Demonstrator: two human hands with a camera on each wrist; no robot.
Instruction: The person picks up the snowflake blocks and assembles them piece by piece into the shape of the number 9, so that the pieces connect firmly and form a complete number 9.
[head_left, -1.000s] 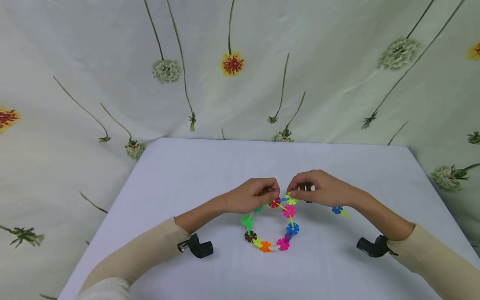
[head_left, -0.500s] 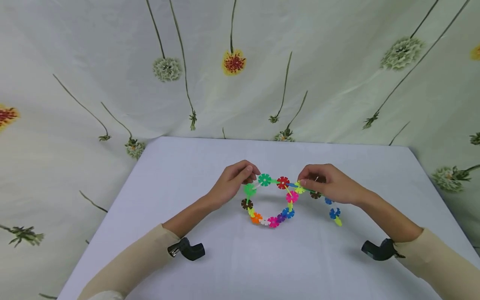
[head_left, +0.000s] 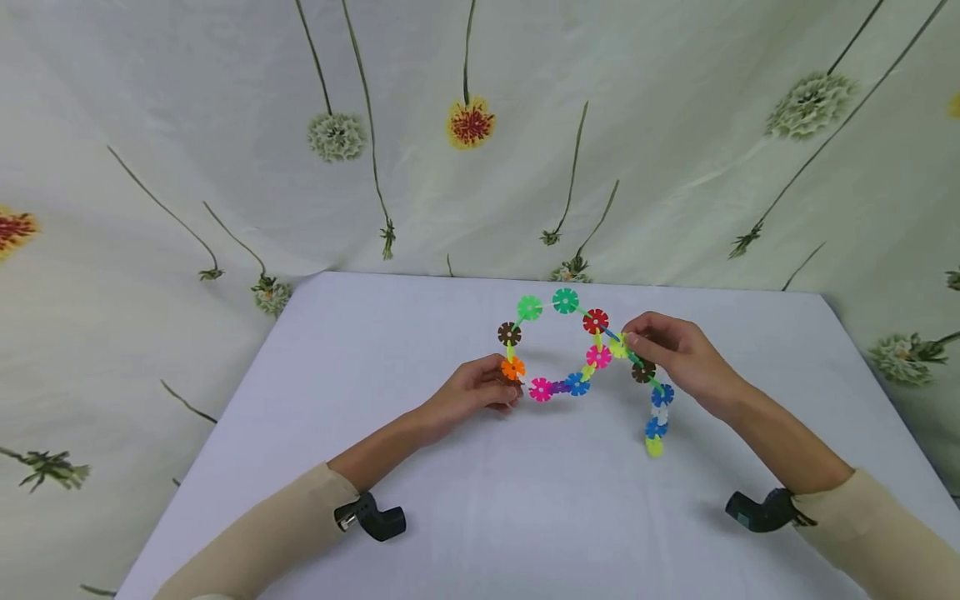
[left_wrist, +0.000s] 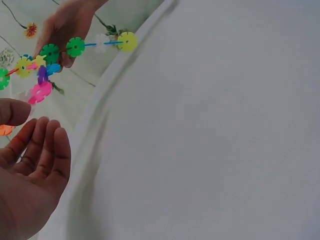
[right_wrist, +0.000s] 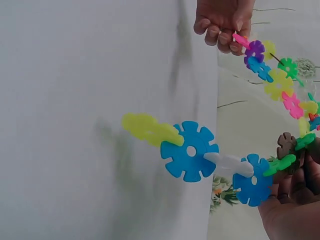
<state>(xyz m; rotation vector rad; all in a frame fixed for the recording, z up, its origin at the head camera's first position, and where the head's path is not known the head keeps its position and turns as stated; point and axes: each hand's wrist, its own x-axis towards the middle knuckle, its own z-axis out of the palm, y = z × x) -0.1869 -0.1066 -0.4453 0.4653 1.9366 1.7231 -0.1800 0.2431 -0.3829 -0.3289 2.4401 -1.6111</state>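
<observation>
Notched plastic snowflake discs in many colours are joined edge to edge into a ring with a tail, held up above the white table. My left hand (head_left: 476, 390) pinches the ring's lower left, at the orange disc (head_left: 513, 369); the white disc beside it is mostly hidden by the fingers. On the right, my right hand (head_left: 686, 358) grips the joint between ring and tail, near the yellow disc (head_left: 619, 347) and the brown disc (head_left: 643, 372). From there the tail hangs down past a blue disc (right_wrist: 175, 160) to a yellow-green disc (right_wrist: 147, 129) at its end.
The white-covered table (head_left: 525, 517) reaches back to a hanging cloth (head_left: 405, 192) printed with flowers. A black camera mount (head_left: 382, 521) is strapped to the left wrist, and another black mount (head_left: 761, 510) to the right.
The joined discs have been raised from the table and tilted up. My left hand let go near the ring's top and moved down to its lower left. My right hand shifted right, keeping its grip.
</observation>
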